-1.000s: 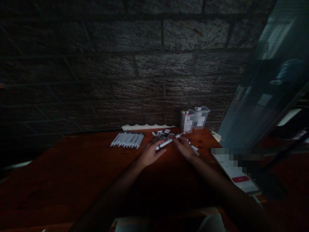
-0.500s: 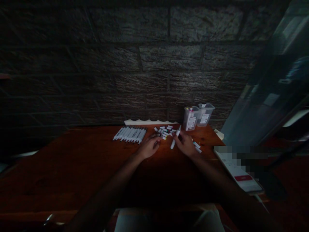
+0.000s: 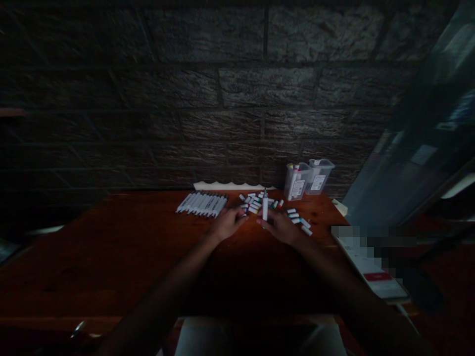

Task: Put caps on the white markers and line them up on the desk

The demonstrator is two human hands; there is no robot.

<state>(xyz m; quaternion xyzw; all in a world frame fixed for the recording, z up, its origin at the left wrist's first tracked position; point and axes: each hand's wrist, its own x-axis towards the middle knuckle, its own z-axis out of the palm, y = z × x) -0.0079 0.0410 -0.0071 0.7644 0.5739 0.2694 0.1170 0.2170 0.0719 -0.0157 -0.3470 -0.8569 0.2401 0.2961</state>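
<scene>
My right hand (image 3: 280,226) is closed around a white marker (image 3: 264,207), held nearly upright with its grey tip pointing up. My left hand (image 3: 227,223) is pinched, with a small white marker cap (image 3: 244,215) at its fingertips. Just beyond both hands lies a loose pile of white caps (image 3: 255,203) with coloured ends. Several more caps (image 3: 294,215) are scattered to the right of my right hand. Left of the pile, a slanted row of white markers (image 3: 202,203) lies side by side on the wooden table (image 3: 122,257).
Two clear plastic boxes with labels stand at the back right; the nearer box (image 3: 297,183) holds some markers, beside the farther box (image 3: 319,177). A white wavy-edged strip (image 3: 230,186) lies along the stone wall (image 3: 237,123). White printed material (image 3: 365,262) sits at the right edge.
The marker in my right hand has turned from a slant to nearly upright and shifted slightly left. More caps show beside my right hand. My left hand has stayed about in place.
</scene>
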